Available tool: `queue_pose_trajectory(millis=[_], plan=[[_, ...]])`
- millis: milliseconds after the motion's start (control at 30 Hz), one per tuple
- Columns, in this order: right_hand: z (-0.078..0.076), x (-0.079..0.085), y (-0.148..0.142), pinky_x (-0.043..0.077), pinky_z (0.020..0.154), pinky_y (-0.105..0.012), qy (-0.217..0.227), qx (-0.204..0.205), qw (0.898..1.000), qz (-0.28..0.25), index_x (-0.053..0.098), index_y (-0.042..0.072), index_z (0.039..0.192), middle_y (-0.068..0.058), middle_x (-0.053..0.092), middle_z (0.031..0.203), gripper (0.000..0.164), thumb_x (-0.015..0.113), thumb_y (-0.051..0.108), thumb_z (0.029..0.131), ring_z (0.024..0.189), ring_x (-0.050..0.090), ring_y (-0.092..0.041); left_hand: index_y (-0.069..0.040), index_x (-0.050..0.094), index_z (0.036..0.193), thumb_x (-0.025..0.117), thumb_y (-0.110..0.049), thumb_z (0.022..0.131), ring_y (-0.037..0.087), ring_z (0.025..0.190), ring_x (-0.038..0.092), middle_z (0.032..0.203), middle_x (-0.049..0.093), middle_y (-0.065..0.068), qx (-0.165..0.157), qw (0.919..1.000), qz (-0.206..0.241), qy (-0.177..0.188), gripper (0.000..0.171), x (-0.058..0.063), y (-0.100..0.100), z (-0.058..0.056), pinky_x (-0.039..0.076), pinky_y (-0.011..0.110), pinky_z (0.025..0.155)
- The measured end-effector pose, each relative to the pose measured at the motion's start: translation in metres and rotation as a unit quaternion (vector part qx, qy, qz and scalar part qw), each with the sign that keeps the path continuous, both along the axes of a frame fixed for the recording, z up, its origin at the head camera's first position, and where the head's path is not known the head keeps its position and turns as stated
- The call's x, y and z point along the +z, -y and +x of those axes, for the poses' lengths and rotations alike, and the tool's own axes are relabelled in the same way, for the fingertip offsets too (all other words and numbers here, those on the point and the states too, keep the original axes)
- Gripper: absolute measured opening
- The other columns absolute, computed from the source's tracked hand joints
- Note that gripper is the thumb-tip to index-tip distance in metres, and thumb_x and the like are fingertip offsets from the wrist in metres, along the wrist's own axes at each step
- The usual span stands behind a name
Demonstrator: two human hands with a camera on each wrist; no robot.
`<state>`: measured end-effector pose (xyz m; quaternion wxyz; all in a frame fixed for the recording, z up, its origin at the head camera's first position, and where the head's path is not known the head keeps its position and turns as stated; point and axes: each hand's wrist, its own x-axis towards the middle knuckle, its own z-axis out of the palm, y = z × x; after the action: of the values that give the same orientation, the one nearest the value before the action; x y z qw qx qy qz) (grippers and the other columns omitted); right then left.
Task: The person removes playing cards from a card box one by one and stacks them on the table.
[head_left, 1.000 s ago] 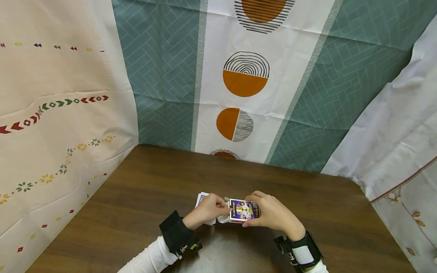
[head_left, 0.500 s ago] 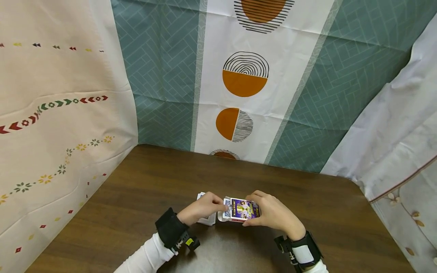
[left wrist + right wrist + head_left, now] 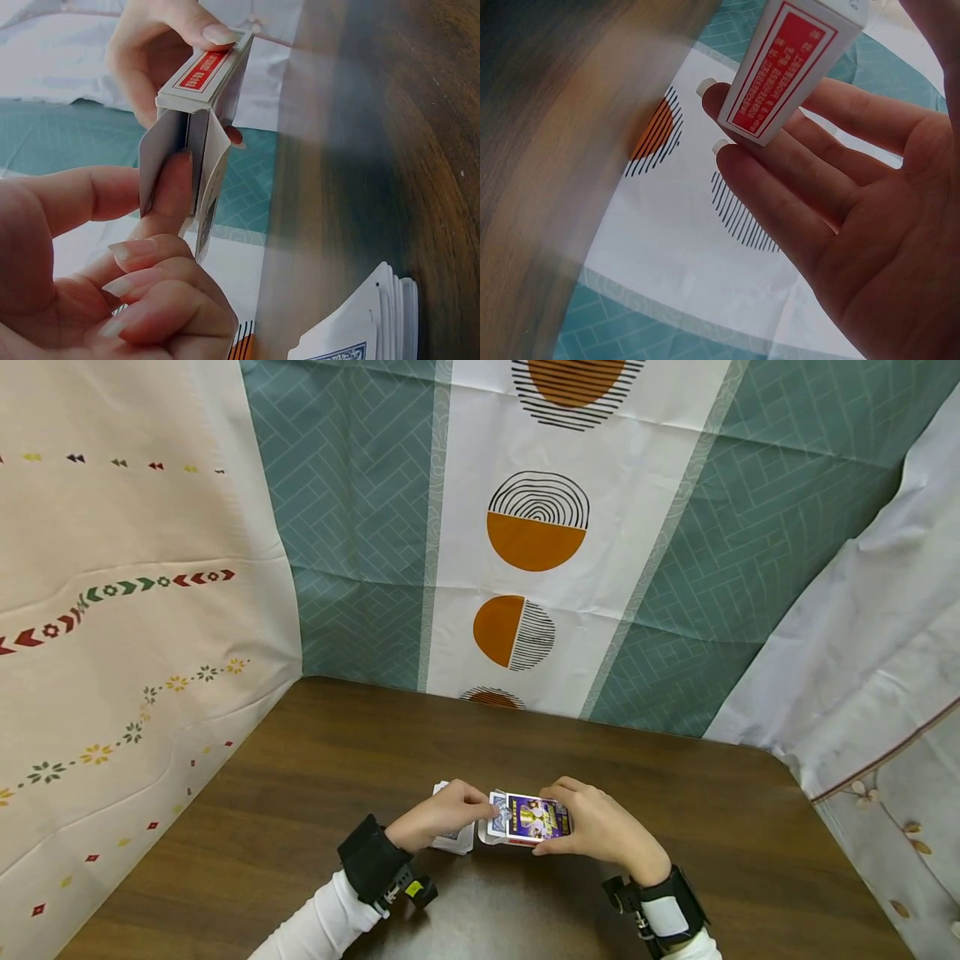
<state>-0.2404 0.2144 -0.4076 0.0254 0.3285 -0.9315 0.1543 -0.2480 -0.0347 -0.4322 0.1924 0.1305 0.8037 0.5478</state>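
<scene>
My right hand [image 3: 603,828] grips a small playing card box [image 3: 536,820] with a purple front, its thumb on one long edge and fingers on the other. At the box's opened left end, a playing card [image 3: 159,161] sticks partly out, its blue patterned back seen from above. My left hand [image 3: 444,817] pinches that card between thumb and finger, the other fingers curled in. Beneath my left hand lies a loose stack of playing cards [image 3: 456,842], partly hidden by it. The box's red-and-white side [image 3: 784,79] shows in the right wrist view, against my right fingers.
The brown wooden table [image 3: 360,735] spreads around the hands. Patterned cloths hang along its edges: a cream one [image 3: 150,635] at left, a teal and white one [image 3: 367,527] behind, and a white one [image 3: 885,635] at right.
My left hand has drawn slightly left from the box, and the blue-backed card now shows beyond the opening. The right hand and box stay nearly still.
</scene>
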Motion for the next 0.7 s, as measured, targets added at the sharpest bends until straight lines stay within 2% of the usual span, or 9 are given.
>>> queue_pose_trajectory(millis=[200, 433, 700], plan=[[-0.001, 0.001, 0.0, 0.049, 0.071, -0.022, 0.002, -0.003, 1.0, 0.0, 0.065, 0.009, 0.114, 0.0, 0.062, 0.105, 0.066, 0.082, 0.054, 0.068, 0.084, 0.055, -0.007, 0.0, 0.074, 0.091, 0.062, -0.02, 0.093, 0.015, 0.071, 0.038, 0.078, 0.05, 0.002, -0.016, 0.9998, 0.006, -0.003, 0.023, 0.004, 0.009, -0.003, 0.025, 0.027, 0.059], [-0.002, 0.001, -0.001, 0.049, 0.072, -0.024, -0.006, -0.01, 1.0, 0.008, 0.066, 0.009, 0.113, -0.001, 0.063, 0.106, 0.067, 0.082, 0.055, 0.067, 0.084, 0.056, -0.008, 0.002, 0.072, 0.093, 0.059, -0.017, 0.095, 0.02, 0.076, 0.047, 0.079, 0.056, 0.006, -0.041, 0.9983, -0.018, -0.036, 0.023, 0.013, 0.035, -0.01, 0.032, 0.027, 0.064], [-0.002, 0.0, -0.003, 0.049, 0.071, -0.023, -0.008, -0.006, 1.0, 0.005, 0.066, 0.008, 0.113, 0.0, 0.062, 0.104, 0.067, 0.082, 0.054, 0.068, 0.083, 0.056, -0.007, 0.003, 0.069, 0.091, 0.055, -0.013, 0.096, 0.018, 0.073, 0.048, 0.075, 0.052, 0.002, -0.025, 0.9979, -0.029, -0.052, 0.022, 0.018, 0.051, -0.017, 0.035, 0.026, 0.063]])
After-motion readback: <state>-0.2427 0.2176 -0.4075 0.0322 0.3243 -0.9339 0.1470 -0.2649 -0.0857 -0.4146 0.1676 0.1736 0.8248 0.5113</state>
